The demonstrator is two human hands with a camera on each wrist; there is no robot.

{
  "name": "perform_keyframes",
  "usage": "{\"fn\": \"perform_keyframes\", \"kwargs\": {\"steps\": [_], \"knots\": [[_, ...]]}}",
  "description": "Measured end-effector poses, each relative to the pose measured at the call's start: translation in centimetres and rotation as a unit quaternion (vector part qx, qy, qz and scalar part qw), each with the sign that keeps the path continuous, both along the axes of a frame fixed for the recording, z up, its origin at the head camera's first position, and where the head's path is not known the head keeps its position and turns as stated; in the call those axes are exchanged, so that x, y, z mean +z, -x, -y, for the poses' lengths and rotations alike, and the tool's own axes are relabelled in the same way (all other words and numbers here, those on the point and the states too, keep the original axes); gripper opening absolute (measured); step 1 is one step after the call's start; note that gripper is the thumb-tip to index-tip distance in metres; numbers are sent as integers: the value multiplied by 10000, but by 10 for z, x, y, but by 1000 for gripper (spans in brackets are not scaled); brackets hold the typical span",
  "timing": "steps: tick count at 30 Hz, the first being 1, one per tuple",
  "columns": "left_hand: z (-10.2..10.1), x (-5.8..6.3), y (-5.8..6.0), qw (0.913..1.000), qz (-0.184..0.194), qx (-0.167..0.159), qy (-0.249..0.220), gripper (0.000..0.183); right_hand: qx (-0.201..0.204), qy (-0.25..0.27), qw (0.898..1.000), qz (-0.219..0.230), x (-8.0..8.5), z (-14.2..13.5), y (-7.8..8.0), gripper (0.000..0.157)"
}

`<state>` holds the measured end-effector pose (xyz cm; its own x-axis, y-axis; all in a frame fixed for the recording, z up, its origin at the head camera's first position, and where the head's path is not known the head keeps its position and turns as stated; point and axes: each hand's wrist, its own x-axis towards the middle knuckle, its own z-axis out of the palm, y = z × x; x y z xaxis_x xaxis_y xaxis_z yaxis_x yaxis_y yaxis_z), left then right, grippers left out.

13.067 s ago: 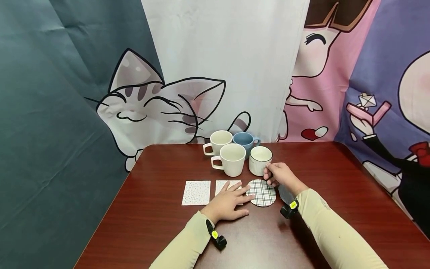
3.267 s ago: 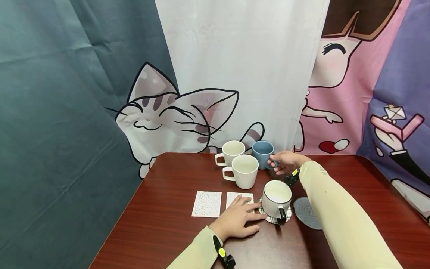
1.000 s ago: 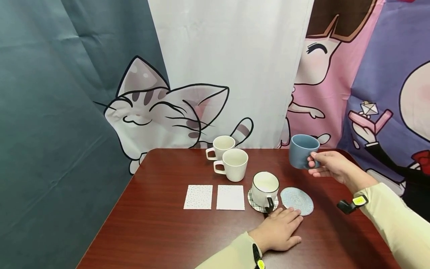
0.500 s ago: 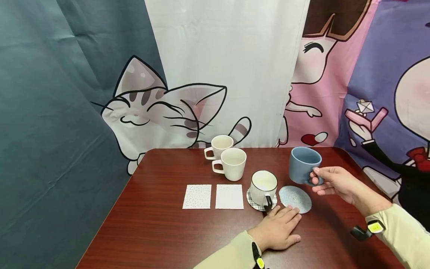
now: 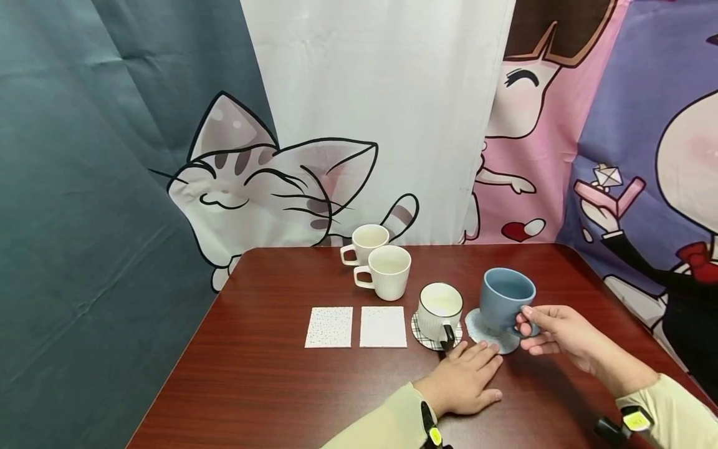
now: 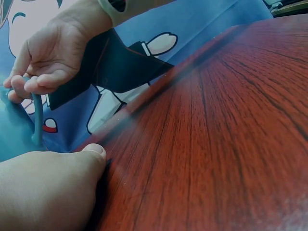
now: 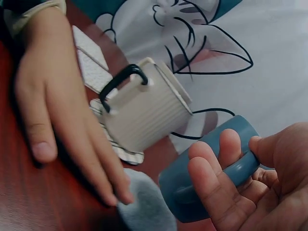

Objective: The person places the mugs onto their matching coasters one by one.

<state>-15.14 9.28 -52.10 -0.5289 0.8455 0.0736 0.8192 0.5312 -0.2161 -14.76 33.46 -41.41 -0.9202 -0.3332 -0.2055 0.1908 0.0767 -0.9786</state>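
Observation:
My right hand (image 5: 566, 340) pinches the handle of a blue mug (image 5: 502, 302), thumb on top and fingers curled under. The mug is upright and overlaps a round grey-blue coaster (image 5: 475, 325) in the head view; in the right wrist view it looks tilted above the coaster's far edge. My left hand (image 5: 465, 380) lies palm down on the table, fingers extended, fingertips at that coaster's near edge. Just left of it, a white ribbed mug (image 5: 437, 315) with a black rim and black handle stands on a round plaid coaster (image 5: 418, 337).
Two off-white mugs, a front one (image 5: 389, 274) and a back one (image 5: 369, 240), stand toward the table's far edge, handles leftward. A speckled square coaster (image 5: 329, 327) and a plain white square coaster (image 5: 383, 327) lie before them. A cartoon-printed curtain (image 5: 392, 93) hangs behind the table (image 5: 269, 386).
The white black-rimmed mug went onto the plaid coaster. My right hand took the blue mug from the back, swung it right, then lowered it over the round coaster. My left hand shifted right.

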Motion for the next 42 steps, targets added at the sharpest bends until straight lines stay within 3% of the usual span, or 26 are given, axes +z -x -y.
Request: {"fn": "perform_keyframes", "kwargs": {"steps": [17,26,42], "knots": [[-1,0,1,10000,66,-53,-10,65,-204,-176,9996,85,-22,8,-7,29],[-1,-2,1,10000,23,-59,-35,65,31,150,9996,242,-30,12,-10,29],[1,0,0,9998,83,-131,-88,69,-737,80,9971,183,-32,32,-20,28]]}}
